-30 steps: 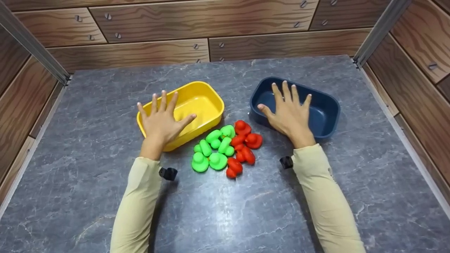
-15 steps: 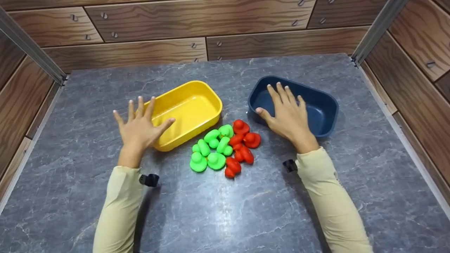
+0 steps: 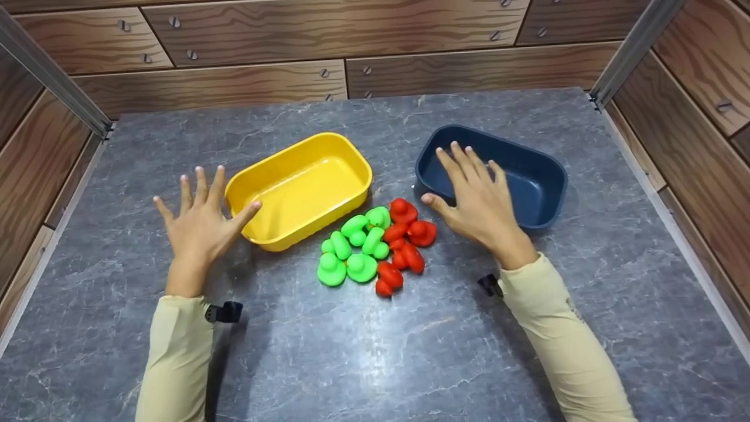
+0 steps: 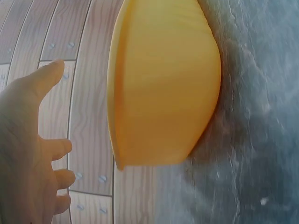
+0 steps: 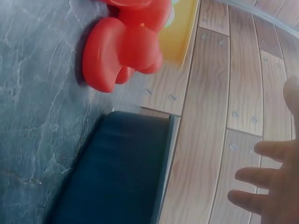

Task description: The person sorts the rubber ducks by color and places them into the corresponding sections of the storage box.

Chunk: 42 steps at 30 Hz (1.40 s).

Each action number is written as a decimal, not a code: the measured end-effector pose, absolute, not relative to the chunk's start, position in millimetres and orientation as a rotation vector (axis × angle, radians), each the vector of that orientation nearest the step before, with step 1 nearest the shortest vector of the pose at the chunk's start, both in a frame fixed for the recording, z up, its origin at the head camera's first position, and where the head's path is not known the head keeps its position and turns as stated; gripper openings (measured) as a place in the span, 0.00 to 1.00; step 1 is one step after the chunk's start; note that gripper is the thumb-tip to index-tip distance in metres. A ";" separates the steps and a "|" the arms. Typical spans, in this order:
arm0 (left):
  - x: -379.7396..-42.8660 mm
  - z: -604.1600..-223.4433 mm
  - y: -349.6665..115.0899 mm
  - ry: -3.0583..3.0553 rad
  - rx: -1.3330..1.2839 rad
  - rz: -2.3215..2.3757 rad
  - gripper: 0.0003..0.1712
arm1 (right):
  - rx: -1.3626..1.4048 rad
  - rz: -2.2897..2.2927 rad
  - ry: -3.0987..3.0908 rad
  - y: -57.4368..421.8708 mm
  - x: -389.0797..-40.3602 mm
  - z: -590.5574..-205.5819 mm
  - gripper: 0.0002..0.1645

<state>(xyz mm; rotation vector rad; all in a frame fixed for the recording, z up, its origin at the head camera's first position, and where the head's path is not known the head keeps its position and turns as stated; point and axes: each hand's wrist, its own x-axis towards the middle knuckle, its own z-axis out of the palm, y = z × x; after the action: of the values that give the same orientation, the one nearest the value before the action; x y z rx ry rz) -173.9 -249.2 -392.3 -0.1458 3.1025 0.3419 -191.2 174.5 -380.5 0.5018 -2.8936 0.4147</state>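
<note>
My left hand (image 3: 202, 225), fingers spread, hovers beside the left end of a yellow tub (image 3: 304, 196), its thumb overlapping the rim in the head view. The left wrist view has the tub's yellow side wall (image 4: 163, 88) close by the hand. My right hand (image 3: 477, 202) is spread over the near left part of a dark blue tub (image 3: 530, 187) and holds nothing. Between the tubs, toward me, lie several green rubber ducks (image 3: 361, 268) and, on their right, several red rubber ducks (image 3: 412, 258). One red duck (image 5: 105, 53) shows large in the right wrist view.
The grey marbled tabletop (image 3: 375, 351) carries everything. A wood-patterned back wall (image 3: 258, 35) and side walls (image 3: 697, 135) enclose it, with metal posts (image 3: 636, 53) at the far corners.
My left hand has moved left and toward me, off the yellow tub. My right hand has shifted slightly toward me and tilted a little. Ducks and tubs have stayed in place.
</note>
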 end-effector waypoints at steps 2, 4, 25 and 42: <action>-172.0 -393.1 -253.0 3.099 -0.157 0.352 0.58 | 0.534 0.409 -2.867 173.6 -188.1 -380.3 0.52; -170.3 -394.3 -256.8 3.098 -0.167 0.362 0.58 | 0.565 0.410 -2.843 172.6 -185.4 -380.5 0.53; -159.8 -415.3 -274.4 2.830 -0.134 0.948 0.53 | 0.852 0.616 -2.884 168.9 -164.3 -395.8 0.47; -159.8 -425.6 -277.2 2.607 -0.146 1.305 0.54 | 1.061 0.625 -2.878 166.6 -157.2 -411.5 0.44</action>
<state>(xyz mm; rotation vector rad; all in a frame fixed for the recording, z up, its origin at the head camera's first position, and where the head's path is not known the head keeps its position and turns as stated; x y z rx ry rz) -159.8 -277.2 -425.6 -0.1459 2.6068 1.3052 -157.2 166.6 -411.5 1.0611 -2.8784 0.6253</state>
